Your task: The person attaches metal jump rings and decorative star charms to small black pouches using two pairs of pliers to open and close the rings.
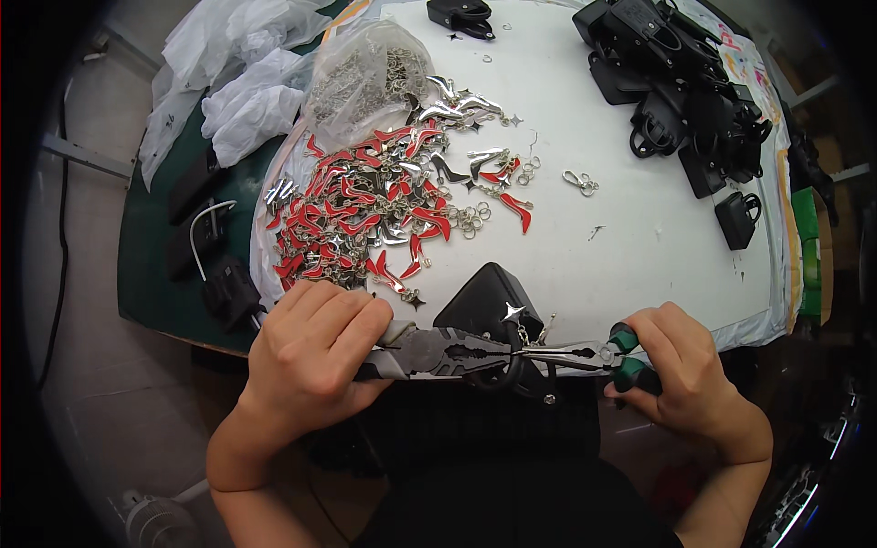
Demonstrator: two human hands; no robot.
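Crossing the black case (484, 297), the grey pliers (429, 352) and green pliers (607, 354) hid part of its near side, and what exactly their tips pinched was too small to tell. The left hand (315, 352) was clenched round the grey pliers, covering most of the handles; the right hand (685, 365) grasped the green pliers, its palm hiding the handle ends. Both forearms (722, 493) were cut off by the lower rim. The case sat tilted between the hands, smooth and dark, with a silver star (513, 312) and a short chain (545, 330) near the tool tips and a curved black strap (525, 376) below; whether it rested or hung could not be told. The table's (639, 274) near edge ran beneath the tools. Just beyond the left hand lay heaped red and silver charms (352, 215), touching a see-through bag (365, 78); white tabletop stretched from there to the black pile (703, 119) at far right, bearing a small clasp (579, 181).
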